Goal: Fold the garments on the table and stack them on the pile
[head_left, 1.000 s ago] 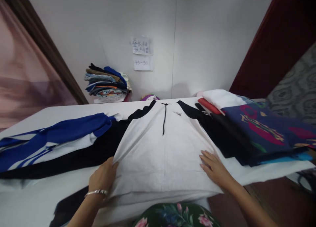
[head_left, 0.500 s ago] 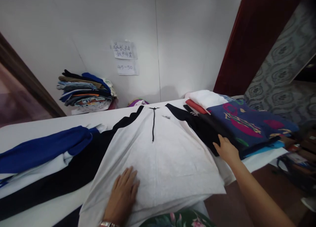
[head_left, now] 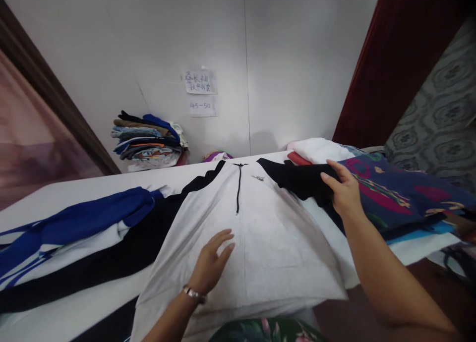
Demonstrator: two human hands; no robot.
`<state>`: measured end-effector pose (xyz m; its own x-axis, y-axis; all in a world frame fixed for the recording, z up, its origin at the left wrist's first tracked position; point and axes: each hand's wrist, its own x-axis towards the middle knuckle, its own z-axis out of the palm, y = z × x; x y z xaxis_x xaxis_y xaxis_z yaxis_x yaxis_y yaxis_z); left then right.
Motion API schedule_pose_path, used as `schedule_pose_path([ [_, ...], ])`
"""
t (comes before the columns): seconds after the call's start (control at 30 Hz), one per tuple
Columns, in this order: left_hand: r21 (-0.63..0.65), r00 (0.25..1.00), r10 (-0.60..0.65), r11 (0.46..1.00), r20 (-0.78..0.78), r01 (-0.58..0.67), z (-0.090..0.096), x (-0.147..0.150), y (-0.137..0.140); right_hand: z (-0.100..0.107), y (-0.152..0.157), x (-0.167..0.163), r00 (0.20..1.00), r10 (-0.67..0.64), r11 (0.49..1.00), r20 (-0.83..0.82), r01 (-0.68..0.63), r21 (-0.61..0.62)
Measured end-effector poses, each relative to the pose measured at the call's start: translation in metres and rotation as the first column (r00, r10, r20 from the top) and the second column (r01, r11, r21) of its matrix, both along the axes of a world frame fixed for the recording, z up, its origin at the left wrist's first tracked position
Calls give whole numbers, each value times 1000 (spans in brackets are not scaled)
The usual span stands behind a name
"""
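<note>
A white zip jacket (head_left: 267, 243) with black sleeves lies front up on the table (head_left: 55, 191), its collar toward the wall. My right hand (head_left: 346, 187) grips the jacket's right-hand black sleeve (head_left: 303, 176), which is lifted and stretched out to the side. The other black sleeve (head_left: 111, 257) runs down to the left. Over the lower front of the jacket is my left hand (head_left: 211, 262), fingers apart and holding nothing; whether it touches the cloth I cannot tell.
Blue and white clothing (head_left: 92, 223) lies at the left. A folded stack of clothes (head_left: 148, 139) stands by the wall. Dark blue patterned cloth (head_left: 401, 193), white cloth (head_left: 320, 149) and a red piece (head_left: 297, 158) lie at the right. Paper signs (head_left: 203, 105) hang on the wall.
My right hand has moved up and away from me, raising the black sleeve with it. My left hand has shifted up and to the right over the jacket front. The view has shifted slightly.
</note>
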<state>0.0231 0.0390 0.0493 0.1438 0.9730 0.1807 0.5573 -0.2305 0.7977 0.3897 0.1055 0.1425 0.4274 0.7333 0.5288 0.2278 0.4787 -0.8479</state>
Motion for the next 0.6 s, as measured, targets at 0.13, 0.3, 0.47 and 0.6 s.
schedule_pose_path([
  [0.13, -262, 819, 8, 949, 574, 175, 28, 40, 11, 23, -29, -76, 832, 359, 926, 423, -374, -49],
  [0.3, -537, 466, 290, 607, 836, 586, 29, 54, 13, -34, -67, -140, 284, 862, 472, 420, -752, -459],
  [0.47, -707, 564, 429, 469, 706, 529, 9, 45, 4, -103, -84, -83, 729, 599, 780, 332, -438, -447],
  [0.6, -702, 684, 321, 594, 655, 393, 6, 44, -10, -135, -91, 2, 787, 150, 887, 599, 161, -433],
])
